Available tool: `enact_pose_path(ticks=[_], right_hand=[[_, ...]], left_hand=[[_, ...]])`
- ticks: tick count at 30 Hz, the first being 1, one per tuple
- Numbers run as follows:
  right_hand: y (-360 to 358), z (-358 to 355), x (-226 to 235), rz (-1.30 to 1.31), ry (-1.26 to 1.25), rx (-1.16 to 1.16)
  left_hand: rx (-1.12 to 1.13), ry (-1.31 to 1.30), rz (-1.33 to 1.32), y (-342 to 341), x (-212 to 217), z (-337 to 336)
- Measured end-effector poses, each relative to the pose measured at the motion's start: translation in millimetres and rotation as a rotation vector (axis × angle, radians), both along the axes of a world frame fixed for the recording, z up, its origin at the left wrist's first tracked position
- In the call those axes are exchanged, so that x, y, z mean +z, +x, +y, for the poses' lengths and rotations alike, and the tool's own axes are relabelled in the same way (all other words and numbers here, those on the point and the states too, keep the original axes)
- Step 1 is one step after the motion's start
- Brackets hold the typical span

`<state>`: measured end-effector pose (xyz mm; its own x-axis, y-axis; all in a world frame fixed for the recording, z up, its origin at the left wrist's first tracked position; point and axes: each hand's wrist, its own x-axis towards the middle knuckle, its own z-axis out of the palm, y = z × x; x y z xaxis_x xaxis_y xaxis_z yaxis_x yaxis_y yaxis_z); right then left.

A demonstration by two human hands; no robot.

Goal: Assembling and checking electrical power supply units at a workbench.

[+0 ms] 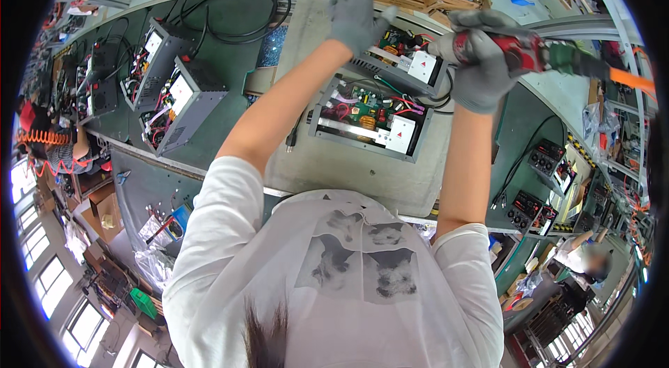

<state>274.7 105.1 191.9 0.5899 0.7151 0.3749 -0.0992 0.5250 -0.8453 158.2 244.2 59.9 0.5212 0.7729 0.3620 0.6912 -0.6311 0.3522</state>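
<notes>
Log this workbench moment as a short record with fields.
left hand: gloved left hand resting on the far open metal chassis
right hand: gloved right hand gripping a red power screwdriver
nearest unit: open chassis with circuit board on the grey mat
left of bench: two grey cased units, black cable

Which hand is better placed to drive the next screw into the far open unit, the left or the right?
Probably the right hand: it already holds the red power screwdriver in a full grip, close above the far open unit. The left hand holds no tool and rests on that unit's far edge.
</notes>
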Motion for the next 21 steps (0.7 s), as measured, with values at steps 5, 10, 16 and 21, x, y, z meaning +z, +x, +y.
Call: enact_pose_path(ticks=[5, 10, 16, 21], right_hand=[[-27.0, -41.5, -21.0, 0.148, 0.094, 0.218], [-35.9, -134.9, -52.4, 0.069, -0.759, 0.21], [-48.1, -145.7, 32.5, -1.256, -0.688, 0.21], [-21.7, -136.3, -27.5, -1.152, -0.836, 0.828]], left_hand=[[-0.643, -0.826, -0.374, -57.5, 94.6, -106.8], [-0.506, -1.175, -0.328, -97.7, 77.3, -163.3], [-0.412, -0.653, 0.056, -127.7, 42.3, -203.9], [-0.587, -0.248, 0.136, -139.2, 43.9, -213.8]])
